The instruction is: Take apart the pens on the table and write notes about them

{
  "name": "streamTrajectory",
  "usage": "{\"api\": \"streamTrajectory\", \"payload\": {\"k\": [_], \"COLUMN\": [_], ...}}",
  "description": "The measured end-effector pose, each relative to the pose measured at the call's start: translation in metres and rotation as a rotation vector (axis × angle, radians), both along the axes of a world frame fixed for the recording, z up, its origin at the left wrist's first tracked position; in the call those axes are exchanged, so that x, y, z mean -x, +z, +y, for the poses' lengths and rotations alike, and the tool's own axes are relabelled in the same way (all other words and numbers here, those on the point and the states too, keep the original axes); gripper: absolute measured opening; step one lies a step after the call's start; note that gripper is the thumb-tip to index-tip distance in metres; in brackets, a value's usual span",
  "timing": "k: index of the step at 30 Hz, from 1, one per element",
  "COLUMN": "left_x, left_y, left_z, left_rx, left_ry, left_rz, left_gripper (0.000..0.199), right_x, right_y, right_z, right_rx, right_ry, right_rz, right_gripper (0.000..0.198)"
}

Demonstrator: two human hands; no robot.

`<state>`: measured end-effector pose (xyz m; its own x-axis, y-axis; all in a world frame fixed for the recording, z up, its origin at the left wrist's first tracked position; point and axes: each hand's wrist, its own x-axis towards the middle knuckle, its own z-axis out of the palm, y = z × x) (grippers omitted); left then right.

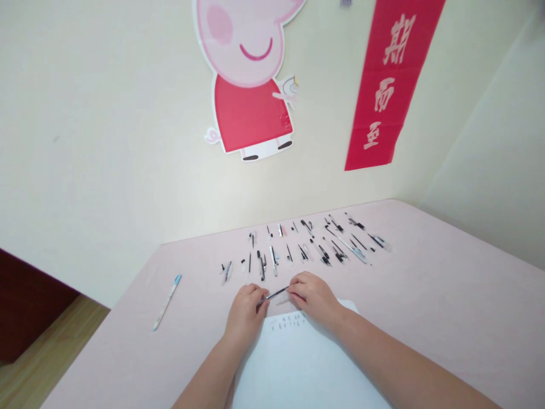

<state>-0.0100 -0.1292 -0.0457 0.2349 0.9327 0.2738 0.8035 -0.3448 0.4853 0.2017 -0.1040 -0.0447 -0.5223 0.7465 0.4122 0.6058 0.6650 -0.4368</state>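
A slim dark pen refill (277, 293) spans the gap between my two hands. My left hand (247, 311) pinches its left end, and my right hand (314, 296) has its fingers closed at the other end. Just below it, a clear pen barrel (283, 300) lies near the right fingertips; part of it is hidden by that hand. Under my forearms is a white sheet of paper (298, 369) with small handwritten marks along its top edge.
Several dismantled pen parts (262, 266) lie in rough rows towards the back of the pink table (447, 318). A capped pen (167, 303) with a light blue cap rests at the left. Behind the table stands a wall (106, 142) with a pig cutout (253, 113) and a red banner (383, 125).
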Motion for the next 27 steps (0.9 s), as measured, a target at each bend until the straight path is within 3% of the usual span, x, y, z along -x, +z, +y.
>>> {"api": "streamTrajectory", "payload": {"k": [11,18,23,27], "left_x": [-0.002,-0.004,-0.004,-0.003], "left_y": [0.001,0.005,0.003,-0.001], "left_z": [-0.002,-0.004,-0.004,-0.003], "left_rx": [-0.009,-0.062,-0.119,-0.133], "left_ry": [-0.016,-0.035,-0.058,-0.054], "left_rz": [0.015,-0.058,-0.113,-0.171], "left_gripper": [0.016,0.018,0.020,0.019], "right_x": [0.004,0.002,-0.001,-0.002], "right_y": [0.000,0.003,-0.006,-0.017], "right_z": [-0.005,-0.004,0.006,0.014], "right_rx": [-0.055,0.017,0.169,0.341], "right_ry": [0.080,-0.047,-0.228,-0.260], "right_rz": [-0.029,0.112,0.335,0.502], "right_gripper": [0.011,0.008,0.011,0.018]}}
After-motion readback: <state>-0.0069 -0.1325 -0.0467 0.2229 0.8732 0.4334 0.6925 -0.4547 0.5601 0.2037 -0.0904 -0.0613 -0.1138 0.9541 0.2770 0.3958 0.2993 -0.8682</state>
